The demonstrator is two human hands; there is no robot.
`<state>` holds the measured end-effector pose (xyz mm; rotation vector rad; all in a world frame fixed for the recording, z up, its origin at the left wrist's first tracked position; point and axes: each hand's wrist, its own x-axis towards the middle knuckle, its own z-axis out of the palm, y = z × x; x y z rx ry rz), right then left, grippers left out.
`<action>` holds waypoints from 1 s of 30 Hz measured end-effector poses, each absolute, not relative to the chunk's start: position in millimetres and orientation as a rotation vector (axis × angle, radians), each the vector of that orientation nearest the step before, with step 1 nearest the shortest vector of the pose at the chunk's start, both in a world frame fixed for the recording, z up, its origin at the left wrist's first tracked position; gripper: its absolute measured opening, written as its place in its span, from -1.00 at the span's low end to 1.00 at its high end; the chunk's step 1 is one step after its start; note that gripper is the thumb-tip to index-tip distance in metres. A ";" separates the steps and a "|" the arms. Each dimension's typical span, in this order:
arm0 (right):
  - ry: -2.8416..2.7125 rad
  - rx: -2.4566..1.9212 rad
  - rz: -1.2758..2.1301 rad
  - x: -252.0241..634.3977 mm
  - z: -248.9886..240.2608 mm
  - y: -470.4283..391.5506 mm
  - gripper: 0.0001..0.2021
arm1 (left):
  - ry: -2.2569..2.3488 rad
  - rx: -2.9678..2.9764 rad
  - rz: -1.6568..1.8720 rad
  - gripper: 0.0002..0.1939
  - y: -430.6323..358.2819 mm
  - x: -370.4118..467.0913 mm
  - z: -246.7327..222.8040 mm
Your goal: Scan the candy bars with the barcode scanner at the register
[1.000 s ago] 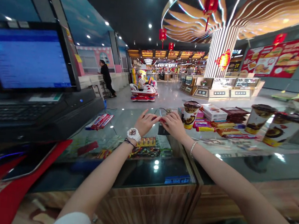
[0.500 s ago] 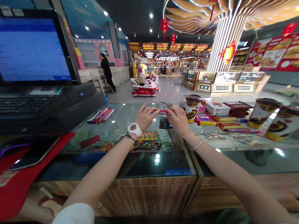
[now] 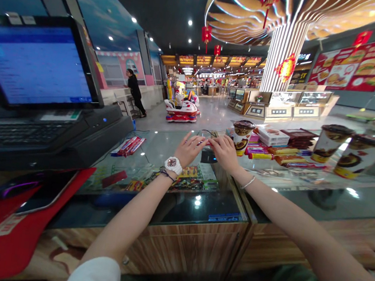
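A small red-wrapped item [image 3: 204, 143] is between the two hands, just above the glass tabletop [image 3: 154, 154]; the fingers cover most of it, so its full shape cannot be told. The left hand [image 3: 187, 150] has its fingers closed on it from one side, palm down, and the right hand [image 3: 226, 152] pinches it from the other, the fingertips nearly meeting. A white wristwatch [image 3: 173, 164] sits on the left wrist, a thin pale bracelet [image 3: 248, 182] on the right. Below the hands is a small black box [image 3: 208, 157].

Just beside the right hand stands a Dove cup [image 3: 241, 138]. Farther right lie wrapped snack bars [image 3: 288, 161], a white box [image 3: 271, 134] and a pile of brown packets [image 3: 299, 137], with two larger cups [image 3: 330, 144] [image 3: 361, 159] beyond. To the left of the left hand is a small group of red-and-white wrapped sticks [image 3: 130, 145], near a black keyboard [image 3: 7, 132] and a lit monitor [image 3: 36, 64]. A smartphone [image 3: 48, 193] rests on a red mat [image 3: 2, 250]. Across the floor, a person in black [image 3: 134, 91] stands near a white-and-red kiddie ride [image 3: 182, 108].
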<state>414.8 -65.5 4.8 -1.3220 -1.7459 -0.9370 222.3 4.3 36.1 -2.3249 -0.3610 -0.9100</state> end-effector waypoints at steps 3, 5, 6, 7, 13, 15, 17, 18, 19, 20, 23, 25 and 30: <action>-1.765 -1.317 -0.927 411.8 4.5 -66.6 -0.65 | -0.360 -2.334 -0.878 -0.57 4.1 222.2 35.2; -1.771 -1.316 -0.903 410.1 4.8 -67.1 -0.64 | -0.362 -2.340 -0.869 -0.56 5.2 221.5 34.7; -1.771 -1.312 -0.889 409.8 5.0 -67.1 -0.64 | -0.367 -2.341 -0.868 -0.55 6.1 220.9 34.6; -1.768 -1.308 -0.877 409.9 5.1 -67.1 -0.65 | -0.378 -2.342 -0.870 -0.55 7.2 220.1 34.8; -1.749 -1.305 -0.846 421.2 6.1 -65.8 -0.62 | -0.512 -2.343 -0.896 -0.54 16.3 210.9 38.2; -1.737 -1.310 -0.844 426.2 6.5 -65.4 -0.64 | -0.517 -2.342 -0.891 -0.53 19.0 207.0 39.3; -1.731 -1.315 -0.837 429.8 6.7 -64.8 -0.68 | -0.504 -2.342 -0.886 -0.53 20.7 204.4 39.8; -1.731 -1.318 -0.829 430.9 6.7 -64.4 -0.71 | -0.495 -2.343 -0.882 -0.54 21.0 203.8 39.8; -1.730 -1.321 -0.815 431.5 6.5 -63.9 -0.73 | -0.487 -2.344 -0.880 -0.55 21.0 203.6 39.6; -1.727 -1.326 -0.798 431.8 6.1 -63.5 -0.75 | -0.481 -2.346 -0.876 -0.56 20.8 203.9 39.3; -1.699 -1.352 -0.729 431.5 3.9 -62.0 -0.77 | -0.461 -2.351 -0.864 -0.59 19.6 206.1 37.5; -1.687 -1.376 -0.683 431.5 2.2 -61.1 -0.77 | -0.446 -2.353 -0.858 -0.60 18.9 207.6 36.0; -1.693 -1.398 -0.640 433.3 -0.1 -58.8 -0.80 | -0.446 -2.379 -0.861 -0.60 19.4 210.2 32.7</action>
